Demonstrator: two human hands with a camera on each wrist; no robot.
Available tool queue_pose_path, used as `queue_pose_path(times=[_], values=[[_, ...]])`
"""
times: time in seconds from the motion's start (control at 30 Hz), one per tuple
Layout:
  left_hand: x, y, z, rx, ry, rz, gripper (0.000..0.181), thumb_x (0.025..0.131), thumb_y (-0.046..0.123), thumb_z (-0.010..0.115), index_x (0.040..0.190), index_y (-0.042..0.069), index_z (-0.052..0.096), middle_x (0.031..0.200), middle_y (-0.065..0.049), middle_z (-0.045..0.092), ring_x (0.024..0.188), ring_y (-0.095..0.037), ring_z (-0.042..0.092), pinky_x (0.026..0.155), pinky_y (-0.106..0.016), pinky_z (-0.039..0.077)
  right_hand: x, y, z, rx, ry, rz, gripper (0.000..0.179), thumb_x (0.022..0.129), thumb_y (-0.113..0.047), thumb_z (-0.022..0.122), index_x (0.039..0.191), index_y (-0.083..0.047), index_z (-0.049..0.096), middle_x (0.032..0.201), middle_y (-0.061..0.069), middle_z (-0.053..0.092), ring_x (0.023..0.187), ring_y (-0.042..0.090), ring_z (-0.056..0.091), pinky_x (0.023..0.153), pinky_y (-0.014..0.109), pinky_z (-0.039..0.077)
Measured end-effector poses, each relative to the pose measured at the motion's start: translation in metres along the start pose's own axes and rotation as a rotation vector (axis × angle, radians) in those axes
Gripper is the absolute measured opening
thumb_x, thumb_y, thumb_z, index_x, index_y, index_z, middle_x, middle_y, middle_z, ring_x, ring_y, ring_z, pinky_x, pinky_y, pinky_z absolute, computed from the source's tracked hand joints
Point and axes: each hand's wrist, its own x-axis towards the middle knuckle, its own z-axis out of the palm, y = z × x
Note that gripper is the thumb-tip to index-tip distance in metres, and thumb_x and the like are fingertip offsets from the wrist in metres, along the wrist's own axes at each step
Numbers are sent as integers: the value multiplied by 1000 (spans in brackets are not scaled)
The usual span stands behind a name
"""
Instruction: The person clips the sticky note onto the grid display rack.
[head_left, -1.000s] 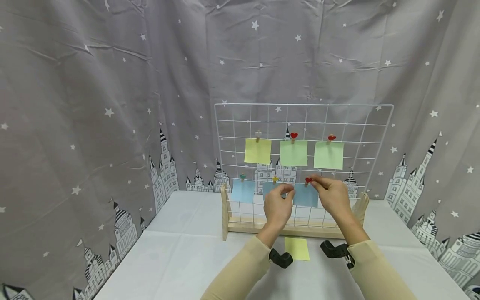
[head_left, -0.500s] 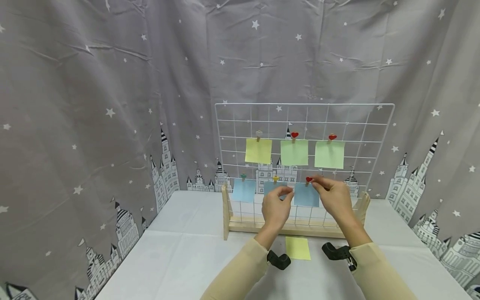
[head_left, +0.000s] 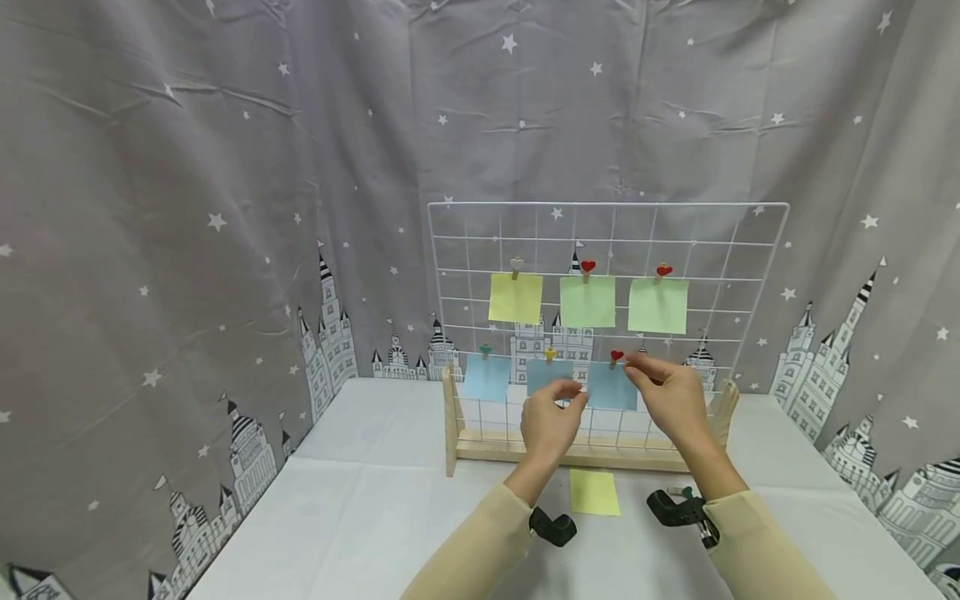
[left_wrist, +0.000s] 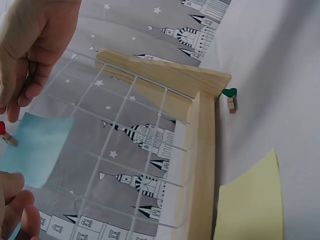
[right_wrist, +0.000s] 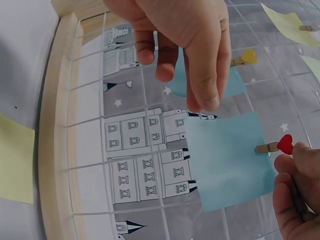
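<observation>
A blue sticky note (head_left: 611, 387) hangs on the white wire grid (head_left: 607, 202), clipped by a small wooden clothespin with a red heart (head_left: 617, 356). My right hand (head_left: 671, 400) is just right of that heart, thumb and forefinger tips close beside it. At the note's left edge is my left hand (head_left: 551, 421), fingers bent and thumb tip near the forefinger, right by the paper. In the right wrist view, the left fingertips (right_wrist: 205, 105) sit at the note's edge. Two more blue notes hang to the left, under yellow (head_left: 551, 355) and green (head_left: 486, 351) clothespins.
Above hang a yellow note (head_left: 515, 297) and two green notes (head_left: 587, 302). The grid stands in a wooden base (head_left: 487, 448). On the white table lie a yellow note (head_left: 594, 492) and a green-heart clothespin (left_wrist: 230, 99). A grey castle-print curtain (head_left: 225, 167) hangs behind.
My right fingertips have come slightly away from the red-heart clothespin, to the right. My left hand has shifted a little down and left. The blue note stays hanging.
</observation>
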Motion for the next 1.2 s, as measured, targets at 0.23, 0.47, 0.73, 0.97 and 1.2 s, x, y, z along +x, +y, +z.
queue_pose_path(times=[0.23,0.47,0.73,0.97,1.2], values=[[-6,-9,2,20,-27,-26,8,91,33,78,96,28,80,97,10,80,71,-2,65,59,-25,48,-6,9,2,14,-12,8,31,101,-24,67,126,-7,74,122,15,75,112,32,72,75,7,47],[-12,-20,3,36,-36,-79,9,90,35,78,95,27,80,97,10,80,71,-2,63,59,-26,47,-13,17,4,14,-15,30,32,101,-27,68,126,-8,74,123,14,75,113,31,72,75,7,46],[-24,-33,4,39,-36,-104,14,90,34,79,97,21,80,94,9,79,81,-12,70,69,-31,50,-19,23,4,34,-3,58,31,101,-27,68,124,-7,75,123,14,75,113,31,72,75,6,46],[-33,-44,8,79,-36,-138,10,87,32,81,92,23,79,90,12,77,87,-14,69,69,-32,48,-22,28,5,26,1,83,29,101,-27,69,120,-8,76,119,14,76,110,29,71,75,10,49],[-36,-51,11,86,-40,-149,9,86,32,82,91,24,79,89,14,76,85,-14,70,64,-29,46,-26,34,5,29,14,104,28,100,-26,69,120,-7,76,121,15,76,111,30,71,75,9,48]])
